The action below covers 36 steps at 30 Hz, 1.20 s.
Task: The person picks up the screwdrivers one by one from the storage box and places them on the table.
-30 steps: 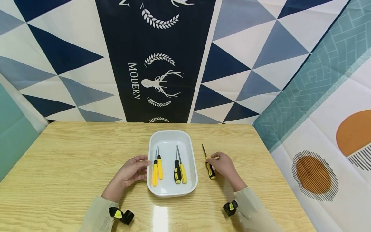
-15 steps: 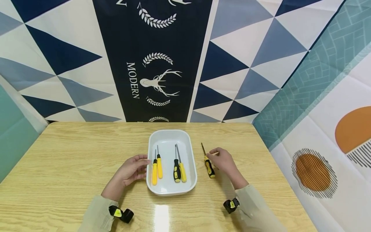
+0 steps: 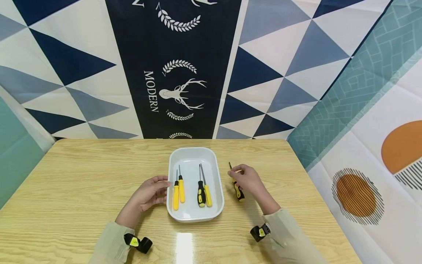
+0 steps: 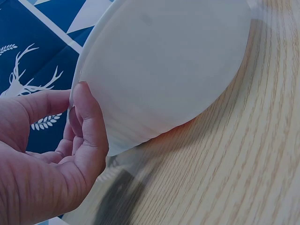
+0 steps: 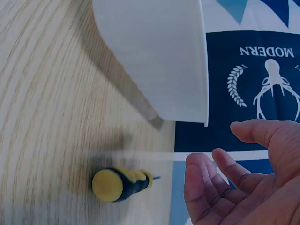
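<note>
Head view: the change is on the right. Over the last half second the right hand (image 3: 248, 180) shifted a bit farther forward and toward the white tray (image 3: 192, 174); it now covers the upper handle of the black-and-yellow screwdriver (image 3: 240, 195), which showed more fully before. That screwdriver hasn't moved: flat on the wooden table (image 3: 99, 176), just right of the tray, outside it, shaft pointing away from the person. Contact can't be judged from here alone.

Tray contents same as before: two yellow screwdrivers with black collars (image 3: 176, 197) on the left; on the right, a black-handled screwdriver (image 3: 201, 196) beside a plain yellow-handled screwdriver (image 3: 208, 197). Left hand (image 3: 151, 193) hasn't moved from the tray's left rim.

Left wrist view: left fingers pinch the rim, thumb on one side of the wall, fingers on the other. Tray looks steadied, my read.

Right wrist view: right fingers loosely bent, thumb well apart from them, nothing between. Clear gap to the screwdriver, which lies butt end toward the camera.

Meaning, as I judge it: the loose screwdriver isn't held; work is centred on it, and the tray's count stays at four.
</note>
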Each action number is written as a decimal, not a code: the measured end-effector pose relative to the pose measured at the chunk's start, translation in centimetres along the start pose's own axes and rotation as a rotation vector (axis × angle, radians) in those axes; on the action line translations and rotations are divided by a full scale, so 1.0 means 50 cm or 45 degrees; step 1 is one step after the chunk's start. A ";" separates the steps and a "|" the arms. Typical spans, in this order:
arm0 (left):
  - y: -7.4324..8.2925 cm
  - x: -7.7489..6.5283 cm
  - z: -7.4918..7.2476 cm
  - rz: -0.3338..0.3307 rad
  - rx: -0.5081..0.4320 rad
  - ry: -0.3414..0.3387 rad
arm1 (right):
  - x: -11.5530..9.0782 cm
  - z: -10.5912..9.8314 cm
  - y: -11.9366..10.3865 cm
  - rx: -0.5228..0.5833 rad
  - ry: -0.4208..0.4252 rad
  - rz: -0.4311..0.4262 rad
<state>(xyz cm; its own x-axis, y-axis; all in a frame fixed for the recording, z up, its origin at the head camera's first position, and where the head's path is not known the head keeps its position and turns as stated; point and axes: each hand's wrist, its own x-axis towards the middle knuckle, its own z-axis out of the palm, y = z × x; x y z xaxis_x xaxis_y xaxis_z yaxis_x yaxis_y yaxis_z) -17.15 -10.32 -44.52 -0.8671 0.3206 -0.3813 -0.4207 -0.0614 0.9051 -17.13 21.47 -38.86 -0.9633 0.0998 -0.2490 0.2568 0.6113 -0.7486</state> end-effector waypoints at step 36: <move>0.004 -0.005 0.004 0.008 -0.003 -0.008 | -0.022 0.063 -0.086 0.017 -0.056 -0.067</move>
<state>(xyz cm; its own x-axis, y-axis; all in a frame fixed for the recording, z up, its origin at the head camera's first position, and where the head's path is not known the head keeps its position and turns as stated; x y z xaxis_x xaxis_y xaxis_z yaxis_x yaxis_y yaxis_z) -16.97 -10.24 -44.19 -0.8680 0.3259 -0.3747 -0.4160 -0.0652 0.9070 -16.93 16.28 -37.29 -0.9713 0.0331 -0.2356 0.2072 0.6045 -0.7692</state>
